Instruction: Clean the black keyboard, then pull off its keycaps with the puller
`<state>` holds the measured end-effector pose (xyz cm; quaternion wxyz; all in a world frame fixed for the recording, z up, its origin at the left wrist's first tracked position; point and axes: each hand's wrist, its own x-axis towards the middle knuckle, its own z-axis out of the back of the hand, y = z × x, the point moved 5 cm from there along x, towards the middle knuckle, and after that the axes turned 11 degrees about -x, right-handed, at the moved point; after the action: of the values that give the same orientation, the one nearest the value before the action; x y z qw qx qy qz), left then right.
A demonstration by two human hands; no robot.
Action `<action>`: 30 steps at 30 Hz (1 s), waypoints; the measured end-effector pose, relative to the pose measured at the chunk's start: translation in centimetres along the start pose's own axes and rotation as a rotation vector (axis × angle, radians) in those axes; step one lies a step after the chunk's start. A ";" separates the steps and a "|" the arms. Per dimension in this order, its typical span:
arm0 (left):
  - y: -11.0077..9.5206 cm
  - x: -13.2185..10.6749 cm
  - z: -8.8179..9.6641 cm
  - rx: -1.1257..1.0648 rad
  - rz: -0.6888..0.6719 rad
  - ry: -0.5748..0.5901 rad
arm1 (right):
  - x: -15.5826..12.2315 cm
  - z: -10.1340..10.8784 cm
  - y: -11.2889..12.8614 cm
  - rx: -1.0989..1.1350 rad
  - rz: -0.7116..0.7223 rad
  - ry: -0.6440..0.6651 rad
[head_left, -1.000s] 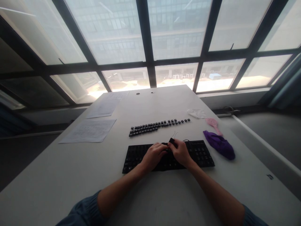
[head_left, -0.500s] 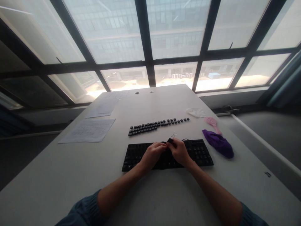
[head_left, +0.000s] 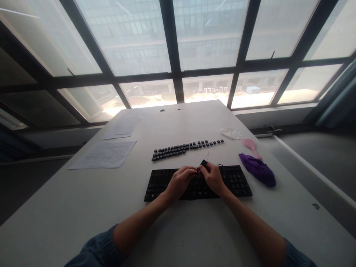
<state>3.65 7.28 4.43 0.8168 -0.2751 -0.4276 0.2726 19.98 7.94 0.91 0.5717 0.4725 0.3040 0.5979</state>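
Note:
A black keyboard [head_left: 164,185] lies flat on the table under both my hands. My right hand [head_left: 213,180] is closed on a wire keycap puller [head_left: 204,163], its black grip between thumb and fingers and its thin wires pointing up and away. My left hand [head_left: 182,181] is pinched just left of it, fingertips close to those of the right. A small dark piece, seemingly a keycap [head_left: 198,170], shows at the left fingertips, largely hidden. Beyond the keyboard, loose black keycaps [head_left: 169,152] stand in slanting rows.
On the right lie a purple cloth pouch [head_left: 257,170], a pink hairbrush [head_left: 251,145] and a clear plastic bag [head_left: 231,133]. Printed sheets [head_left: 104,154] lie on the left of the white table [head_left: 116,196]. A small black item [head_left: 316,206] is near the right edge.
The keycap puller has tilted up slightly in my right hand, its wires now higher. My left fingers have shifted a little; the keyboard and loose keycaps stay put.

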 end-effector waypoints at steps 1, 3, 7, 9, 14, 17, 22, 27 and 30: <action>0.1 0.4 0.5 -0.002 0.034 -0.030 | 0.0 0.0 0.0 0.001 -0.003 -0.004; 0.6 1.5 1.7 0.017 0.085 -0.084 | 0.0 0.0 0.1 0.008 -0.012 -0.005; 3.0 5.0 3.8 0.126 0.128 -0.112 | -0.1 0.0 0.1 0.012 -0.014 -0.005; 4.9 6.9 4.0 0.185 0.149 -0.053 | -0.1 -0.1 0.1 0.005 -0.006 -0.008; 8.8 9.8 3.1 0.453 0.159 0.136 | -0.1 -0.1 -0.1 0.005 -0.004 -0.008; 10.0 10.0 2.7 0.540 0.160 0.182 | -0.1 -0.2 -0.2 0.010 -0.010 -0.004; 11.1 9.7 2.4 0.567 0.169 0.210 | -0.1 -0.2 -0.3 0.017 0.002 0.008; 11.6 9.6 2.2 0.570 0.163 0.223 | -0.1 -0.3 -0.5 0.027 0.005 0.007; 11.6 9.5 2.3 0.567 0.156 0.217 | -0.1 -0.4 -0.6 0.038 0.001 0.015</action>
<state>3.93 22.36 2.82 0.8784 -0.0957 -0.2227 0.4118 19.79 8.00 0.23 0.5602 0.4790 0.3192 0.5957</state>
